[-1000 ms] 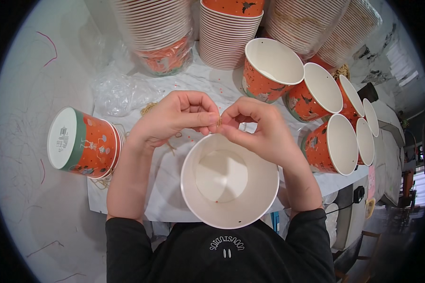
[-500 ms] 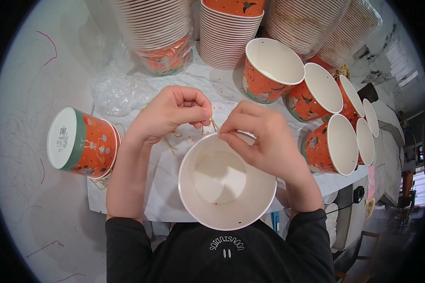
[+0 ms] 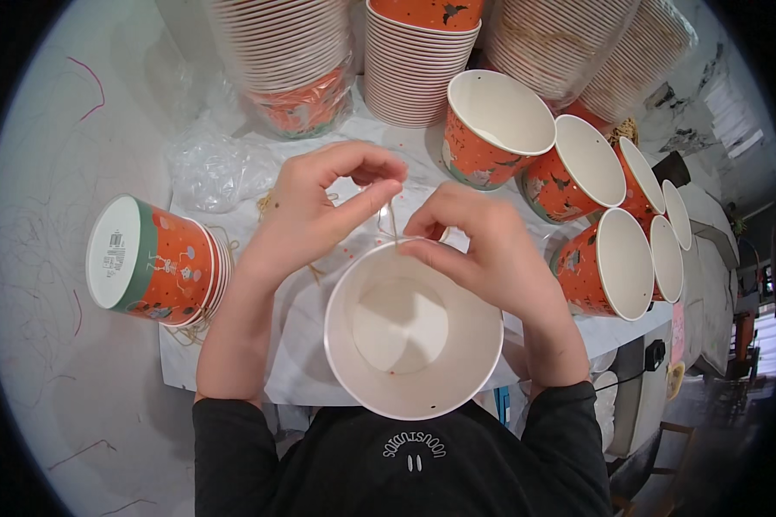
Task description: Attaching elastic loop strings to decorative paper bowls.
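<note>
A white-lined paper bucket (image 3: 466, 353) stands right in front of me, its mouth facing up and a small dark hole near the rim on my side. A thin tan string (image 3: 393, 222) rises from its far rim. My left hand (image 3: 328, 202) is above that rim, thumb and fingers curled together around the string's upper part; the exact grip is partly hidden. With thumb and forefinger, my right hand (image 3: 478, 246) pinches the string close to the rim. Behind my left wrist, more tan string (image 3: 265, 205) lies on the table.
Several orange buckets with white insides, such as this one (image 3: 500, 112), stand at the right. Tall bucket stacks (image 3: 422, 77) line the back, some in clear plastic. A stack lying on its side (image 3: 177, 267) is at the left, near crumpled clear plastic (image 3: 220, 168).
My left hand has risen slightly and moved right, its fingers less tightly closed, and more of the string shows between the hands. My right hand stays by the rim.
</note>
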`<state>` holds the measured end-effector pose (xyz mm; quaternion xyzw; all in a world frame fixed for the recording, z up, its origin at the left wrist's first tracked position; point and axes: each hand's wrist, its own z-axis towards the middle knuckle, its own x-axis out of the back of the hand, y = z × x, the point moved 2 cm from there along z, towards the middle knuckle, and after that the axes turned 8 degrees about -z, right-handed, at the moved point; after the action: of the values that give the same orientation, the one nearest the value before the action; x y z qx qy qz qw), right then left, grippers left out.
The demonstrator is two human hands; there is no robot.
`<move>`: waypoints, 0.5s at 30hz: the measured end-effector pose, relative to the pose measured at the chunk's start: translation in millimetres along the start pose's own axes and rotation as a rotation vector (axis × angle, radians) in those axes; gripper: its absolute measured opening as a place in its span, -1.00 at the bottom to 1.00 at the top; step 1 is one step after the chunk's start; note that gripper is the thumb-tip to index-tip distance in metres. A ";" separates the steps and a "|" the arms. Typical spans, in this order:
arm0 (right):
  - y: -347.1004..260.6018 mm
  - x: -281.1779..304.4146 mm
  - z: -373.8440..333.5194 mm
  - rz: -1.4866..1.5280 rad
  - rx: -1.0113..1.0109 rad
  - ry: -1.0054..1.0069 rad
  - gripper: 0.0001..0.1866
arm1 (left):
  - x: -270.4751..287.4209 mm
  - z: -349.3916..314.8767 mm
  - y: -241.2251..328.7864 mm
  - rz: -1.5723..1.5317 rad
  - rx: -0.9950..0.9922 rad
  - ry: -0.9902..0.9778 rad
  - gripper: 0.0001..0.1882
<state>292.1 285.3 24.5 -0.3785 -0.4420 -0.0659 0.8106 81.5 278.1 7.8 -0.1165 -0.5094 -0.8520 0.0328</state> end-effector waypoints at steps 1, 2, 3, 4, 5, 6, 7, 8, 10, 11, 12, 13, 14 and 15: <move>2.6 0.1 0.5 0.064 -0.080 -0.009 -0.83 | -1.8 0.5 -0.7 -0.002 -0.001 -0.002 -0.86; 3.2 -0.8 2.3 0.066 -0.079 -0.008 -0.83 | -1.9 -0.1 -0.5 -0.039 -0.025 0.037 -0.81; 4.5 -2.2 4.6 0.140 -0.123 0.021 -0.81 | -2.3 -0.7 0.1 -0.076 -0.050 0.076 -0.76; 6.0 -4.2 6.7 0.215 -0.168 0.050 -0.78 | -6.0 -1.8 1.6 -0.074 -0.049 0.077 -0.76; 8.3 -8.2 8.0 0.214 -0.169 0.051 -0.78 | -11.0 -3.1 2.7 -0.168 -0.018 0.128 -0.72; 11.0 -12.0 9.0 0.265 -0.132 0.139 -0.76 | -13.5 -3.7 2.9 -0.261 0.014 0.179 -0.69; 11.9 -13.9 9.4 0.315 -0.094 0.227 -0.73 | -14.0 -2.7 2.8 -0.263 0.013 0.177 -0.69; 11.8 -16.6 10.3 0.316 -0.094 0.226 -0.73 | -13.5 -1.8 3.7 -0.149 -0.084 0.176 -0.67; 11.4 -19.4 11.1 0.365 -0.111 0.268 -0.77 | -13.6 -1.9 3.8 -0.036 -0.180 0.173 -0.65; 9.3 -19.7 11.3 0.366 -0.111 0.267 -0.77 | -13.1 -2.7 2.7 -0.074 -0.194 0.185 -0.62; 6.4 -19.5 10.8 0.397 -0.152 0.242 -0.81 | -12.7 -3.3 2.0 -0.112 -0.207 0.196 -0.60; 4.5 -20.1 10.1 0.428 -0.194 0.217 -0.83 | -14.1 -4.3 4.8 -0.111 -0.206 0.197 -0.60; 3.1 -20.5 9.2 0.428 -0.195 0.218 -0.83 | -17.0 -5.4 9.7 -0.217 -0.178 0.197 -0.57; 1.3 -20.6 8.4 0.415 -0.159 0.226 -0.86 | -18.8 -5.9 11.8 -0.323 -0.149 0.198 -0.54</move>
<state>274.7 287.2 10.6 -0.5140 -0.2547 0.0254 0.8187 100.9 266.1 10.9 0.0490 -0.4514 -0.8887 -0.0631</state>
